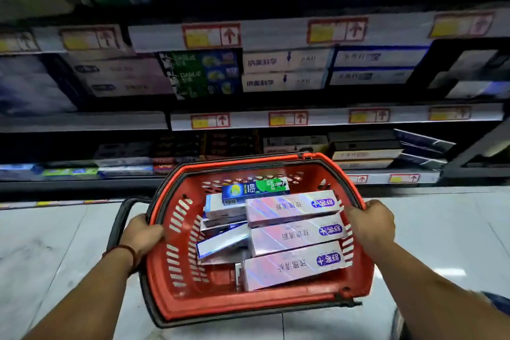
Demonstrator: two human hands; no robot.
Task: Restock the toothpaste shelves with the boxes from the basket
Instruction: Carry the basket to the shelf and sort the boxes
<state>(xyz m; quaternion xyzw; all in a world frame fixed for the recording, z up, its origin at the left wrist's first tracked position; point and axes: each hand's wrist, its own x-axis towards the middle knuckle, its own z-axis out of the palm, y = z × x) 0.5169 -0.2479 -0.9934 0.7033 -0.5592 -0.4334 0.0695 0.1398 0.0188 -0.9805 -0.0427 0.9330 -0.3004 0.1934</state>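
A red shopping basket [176, 279] hangs in front of me above the floor. My left hand [143, 234] grips its left rim and my right hand [371, 222] grips its right rim. Inside lie three pink holographic toothpaste boxes [295, 239], a green and blue box [255, 190] at the far end, and several white and blue boxes [220, 243] on the left. Beyond the basket run the toothpaste shelves [276, 74], filled with stacked boxes.
Shelf edges carry yellow and red price tags [211, 36]. The lowest shelf [364, 154] holds flat stacks of boxes just behind the basket. Pale tiled floor [55, 243] spreads below. The basket's black handle [118, 223] hangs down on the left side.
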